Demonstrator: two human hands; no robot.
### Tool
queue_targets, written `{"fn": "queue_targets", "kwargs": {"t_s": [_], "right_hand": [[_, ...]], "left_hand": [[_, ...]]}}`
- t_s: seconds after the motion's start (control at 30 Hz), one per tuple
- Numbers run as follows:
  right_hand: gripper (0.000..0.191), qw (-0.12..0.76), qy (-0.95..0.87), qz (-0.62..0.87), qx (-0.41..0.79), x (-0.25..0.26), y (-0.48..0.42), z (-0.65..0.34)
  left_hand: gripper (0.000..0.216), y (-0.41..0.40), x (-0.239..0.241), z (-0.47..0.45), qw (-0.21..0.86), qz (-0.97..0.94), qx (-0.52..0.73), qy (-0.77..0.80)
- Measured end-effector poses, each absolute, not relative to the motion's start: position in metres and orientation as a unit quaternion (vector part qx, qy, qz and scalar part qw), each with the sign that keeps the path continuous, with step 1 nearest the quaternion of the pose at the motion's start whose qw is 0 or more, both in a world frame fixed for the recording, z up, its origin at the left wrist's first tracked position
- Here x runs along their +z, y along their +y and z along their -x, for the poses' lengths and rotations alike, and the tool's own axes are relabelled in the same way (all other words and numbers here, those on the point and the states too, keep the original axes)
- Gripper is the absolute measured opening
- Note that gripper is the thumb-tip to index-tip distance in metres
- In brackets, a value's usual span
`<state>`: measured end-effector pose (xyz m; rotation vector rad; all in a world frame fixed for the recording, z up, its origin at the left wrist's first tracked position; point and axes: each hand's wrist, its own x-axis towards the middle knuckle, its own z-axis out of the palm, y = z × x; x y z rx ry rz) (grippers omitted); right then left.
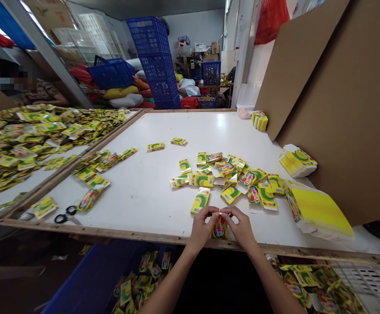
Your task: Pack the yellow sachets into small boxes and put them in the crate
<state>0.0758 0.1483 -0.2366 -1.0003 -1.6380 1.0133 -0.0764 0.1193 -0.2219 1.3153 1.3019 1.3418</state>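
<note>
Both hands meet at one small box [220, 231] by the table's near edge, the left hand [207, 221] and the right hand [238, 221] each with thumb and fingers nearly closed, pinching its top end. The wooden rim [134, 237] runs just below the box, close to both wrists. White tabletop [137, 192] shows to the left and beyond — open room for the left hand to move — while on the right a heap of boxes [231, 174] and the stacks narrow the space.

One box is held; two boxes [156, 147] lie apart farther up. The heap overlaps too much to count. Three stacks of flat cartons [320, 211] line the right side, near the cardboard [350, 109]. At left are one pair of scissors [66, 215] and a smaller cluster of boxes [106, 162] — its number unclear.
</note>
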Motion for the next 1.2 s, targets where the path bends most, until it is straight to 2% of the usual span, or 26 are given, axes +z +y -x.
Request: {"fn": "queue_targets", "kwargs": {"t_s": [0.3, 0.63, 1.07, 1.2], "right_hand": [[0.022, 0.428, -0.653, 0.463, 0.419, -0.232, 0.157, -0.073], [0.028, 0.439, -0.615, 0.444, 0.482, -0.236, 0.157, -0.076], [0.022, 0.458, -0.624, 0.425, 0.469, -0.239, 0.143, -0.078], [0.024, 0.465, -0.632, 0.426, 0.450, -0.239, 0.142, -0.079]], "left_hand": [[0.019, 0.131, -0.230, 0.073, 0.450, -0.458, 0.552, 0.532], [0.017, 0.136, -0.227, 0.076, 0.482, -0.449, 0.541, 0.523], [0.020, 0.126, -0.228, 0.085, 0.495, -0.523, 0.491, 0.490], [0.017, 0.110, -0.217, 0.085, 0.416, -0.540, 0.495, 0.539]]}}
